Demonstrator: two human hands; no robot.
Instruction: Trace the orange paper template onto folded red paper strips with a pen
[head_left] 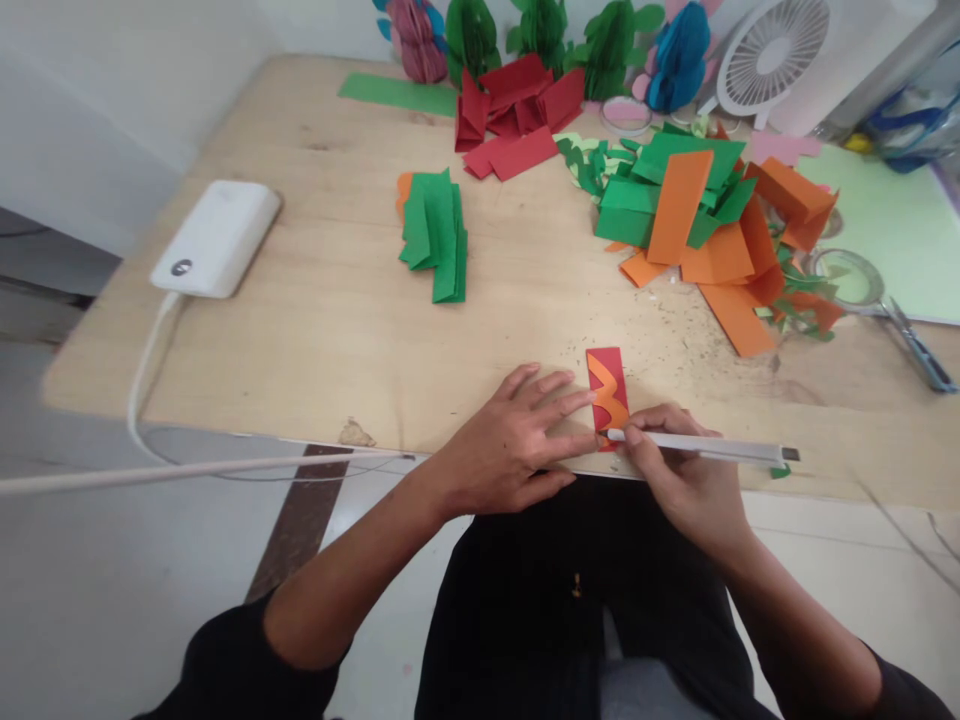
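A small red paper rectangle point(619, 372) lies near the table's front edge, with a wavy orange paper cut-out point(612, 390) on top of it. My left hand point(517, 430) lies spread beside them, its fingertips resting on the left side of the papers. In my right hand point(686, 480) is a white pen point(705, 445), pinched near its tip and slanting off to the right. The pen's tip meets the lower part of the orange cut-out. A tiny green scrap point(780, 471) lies under the pen's far end.
Folded green papers point(439, 235) lie mid-table. Red folded papers point(517, 105), a green and orange paper pile point(675, 200), tape point(851, 278) and a cutter point(919, 345) lie beyond. A white power bank point(217, 235) with a cable is left; a fan point(776, 55) stands behind.
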